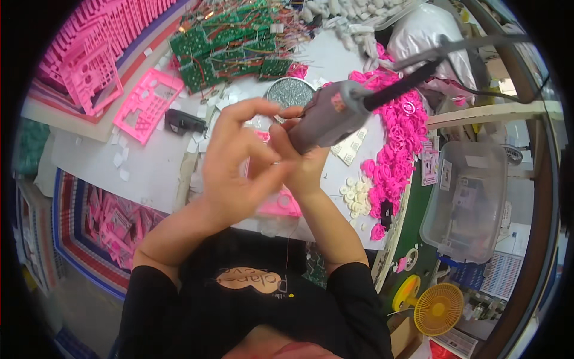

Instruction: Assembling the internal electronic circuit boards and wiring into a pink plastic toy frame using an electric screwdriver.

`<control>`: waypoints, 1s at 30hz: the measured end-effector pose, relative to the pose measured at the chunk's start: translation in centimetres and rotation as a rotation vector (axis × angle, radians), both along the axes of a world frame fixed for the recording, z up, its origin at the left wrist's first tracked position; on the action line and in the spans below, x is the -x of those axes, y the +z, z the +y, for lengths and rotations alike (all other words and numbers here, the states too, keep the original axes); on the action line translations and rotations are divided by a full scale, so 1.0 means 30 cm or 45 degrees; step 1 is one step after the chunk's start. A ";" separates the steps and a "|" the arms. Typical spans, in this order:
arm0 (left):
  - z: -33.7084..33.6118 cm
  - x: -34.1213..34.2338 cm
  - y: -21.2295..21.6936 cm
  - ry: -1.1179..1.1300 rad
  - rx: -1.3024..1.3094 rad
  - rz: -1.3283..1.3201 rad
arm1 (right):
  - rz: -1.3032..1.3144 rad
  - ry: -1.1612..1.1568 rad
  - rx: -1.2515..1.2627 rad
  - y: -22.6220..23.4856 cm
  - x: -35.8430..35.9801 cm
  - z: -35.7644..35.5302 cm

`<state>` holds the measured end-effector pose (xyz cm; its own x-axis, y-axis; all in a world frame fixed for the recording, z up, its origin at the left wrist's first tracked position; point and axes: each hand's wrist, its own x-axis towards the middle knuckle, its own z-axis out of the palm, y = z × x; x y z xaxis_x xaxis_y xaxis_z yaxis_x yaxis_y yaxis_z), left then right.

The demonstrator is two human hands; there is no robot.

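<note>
My right hand (308, 167) is wrapped round a grey electric screwdriver (329, 116), tilted, with its black cord end up to the right. Close beside it is my left hand (230, 161), index finger raised and curved. Its thumb and another finger come together around a small shiny metal piece (275, 162), too small to name surely. Below both hands lies a pink plastic housing (281, 205), mostly covered by them. Just beyond the hands stands a round dish of small metal screws (290, 91). The screwdriver's tip is hidden by my fingers.
Green circuit boards with wires (227, 45) pile up at the back. Pink plastic frames (146, 105) and a black device (184, 122) lie left. Pink coiled parts (394, 143) and cream discs (356, 196) line the right. A clear plastic bin (463, 203) stands beyond the table edge.
</note>
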<state>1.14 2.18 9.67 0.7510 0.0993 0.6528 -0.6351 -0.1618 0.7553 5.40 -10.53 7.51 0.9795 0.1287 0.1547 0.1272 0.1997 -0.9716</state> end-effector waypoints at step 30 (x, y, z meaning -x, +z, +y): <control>0.100 0.177 -0.321 0.006 -1.119 0.155 | -0.247 0.321 0.046 -0.130 0.117 -0.078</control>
<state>-4.18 5.18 0.04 0.8209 -0.3972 0.4103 -0.5565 -0.7174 0.4191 1.88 -12.87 3.61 0.8687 0.3725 0.3266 0.2618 0.2144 -0.9410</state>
